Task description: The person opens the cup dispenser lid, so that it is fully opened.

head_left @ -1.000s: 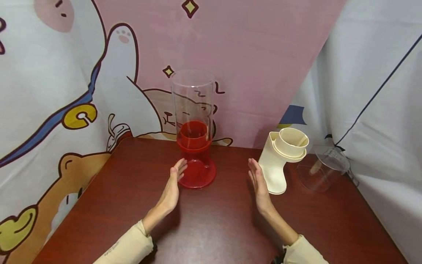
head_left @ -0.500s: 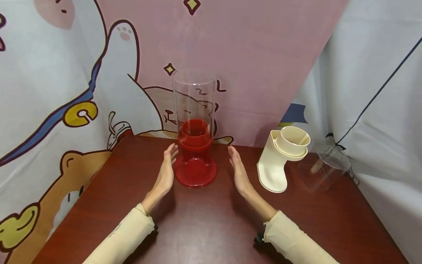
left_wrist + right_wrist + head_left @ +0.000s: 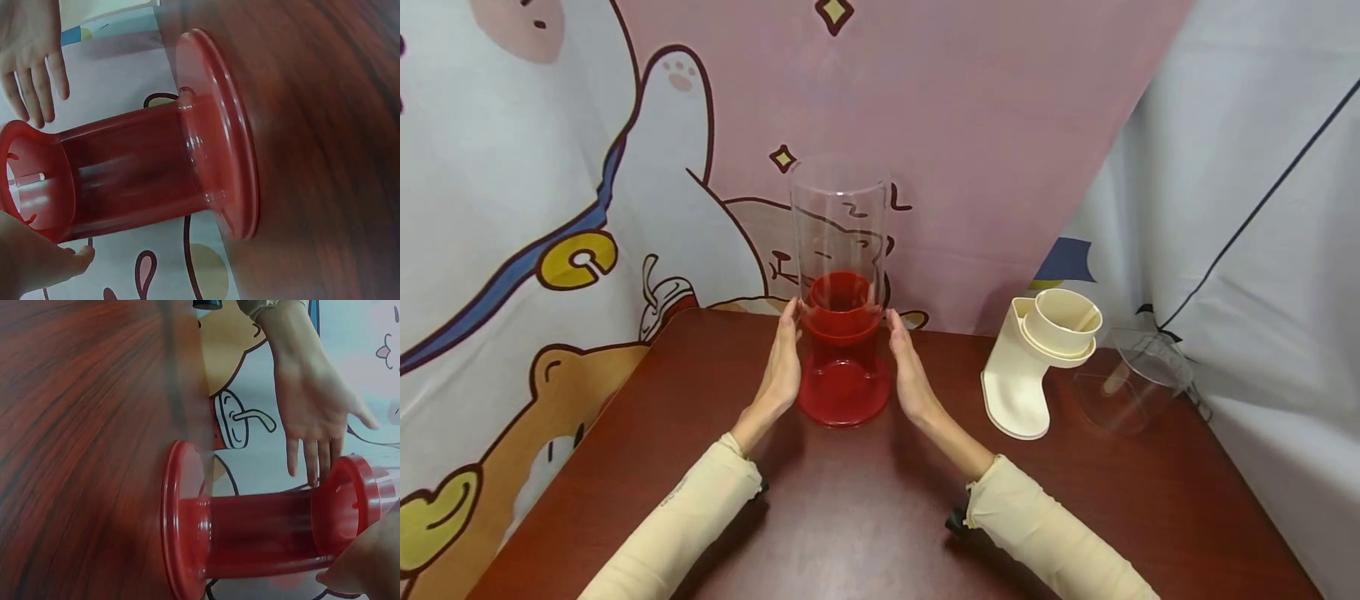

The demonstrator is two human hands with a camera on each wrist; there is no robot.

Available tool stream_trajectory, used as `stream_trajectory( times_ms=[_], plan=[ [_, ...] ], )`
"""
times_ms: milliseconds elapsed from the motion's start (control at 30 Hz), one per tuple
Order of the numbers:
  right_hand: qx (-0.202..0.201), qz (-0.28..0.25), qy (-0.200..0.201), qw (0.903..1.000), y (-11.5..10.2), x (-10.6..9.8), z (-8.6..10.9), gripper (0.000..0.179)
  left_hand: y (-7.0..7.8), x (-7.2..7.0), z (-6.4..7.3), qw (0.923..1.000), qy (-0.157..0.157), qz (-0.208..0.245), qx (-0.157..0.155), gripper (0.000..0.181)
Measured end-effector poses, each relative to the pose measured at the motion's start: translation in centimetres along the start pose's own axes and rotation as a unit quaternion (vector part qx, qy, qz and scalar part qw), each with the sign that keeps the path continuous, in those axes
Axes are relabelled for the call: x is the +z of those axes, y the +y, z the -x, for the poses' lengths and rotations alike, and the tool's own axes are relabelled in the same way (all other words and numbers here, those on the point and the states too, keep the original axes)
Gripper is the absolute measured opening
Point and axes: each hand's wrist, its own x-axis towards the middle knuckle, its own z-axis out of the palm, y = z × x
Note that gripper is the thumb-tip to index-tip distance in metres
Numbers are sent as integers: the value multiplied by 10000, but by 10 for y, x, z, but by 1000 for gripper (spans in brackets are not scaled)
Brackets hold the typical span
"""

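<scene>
A red plastic dispenser stand [image 3: 844, 392] with a round base and a ring-shaped collar rises from the table. A tall clear cylinder [image 3: 840, 221] sits upright in its collar. My left hand [image 3: 779, 367] is at the stand's left side, its fingers straight and its palm facing inward. Opposite it, my right hand [image 3: 913, 375] lies along the right side with straight fingers. Both sets of fingertips reach the height of the collar; whether they touch it I cannot tell. In the left wrist view the stand [image 3: 131, 169] shows between both hands.
To the right stands a cream boot-shaped stand [image 3: 1017, 387] with a round collar. Beside it, near the right table edge, is a clear plastic container [image 3: 1123, 392]. A patterned cloth [image 3: 985, 150] hangs behind the brown table [image 3: 857, 517].
My right hand has moved left, from beside the cream stand to the red stand. My left hand has shifted slightly forward alongside it. The objects stay in place.
</scene>
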Motion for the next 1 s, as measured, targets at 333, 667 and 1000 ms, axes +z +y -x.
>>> stream_trajectory(
  times_ms=[333,667,1000],
  plan=[
    [265,330,222,9989,-1,12,-7,72,15,25,28,9994,306,181,13,69],
    [311,-345,375,9982,4,11,-21,74,31,41,65,9980,505,373,32,77],
    [-87,373,655,9971,-13,29,41,64,8,18,15,9954,420,736,-452,59]
  ],
)
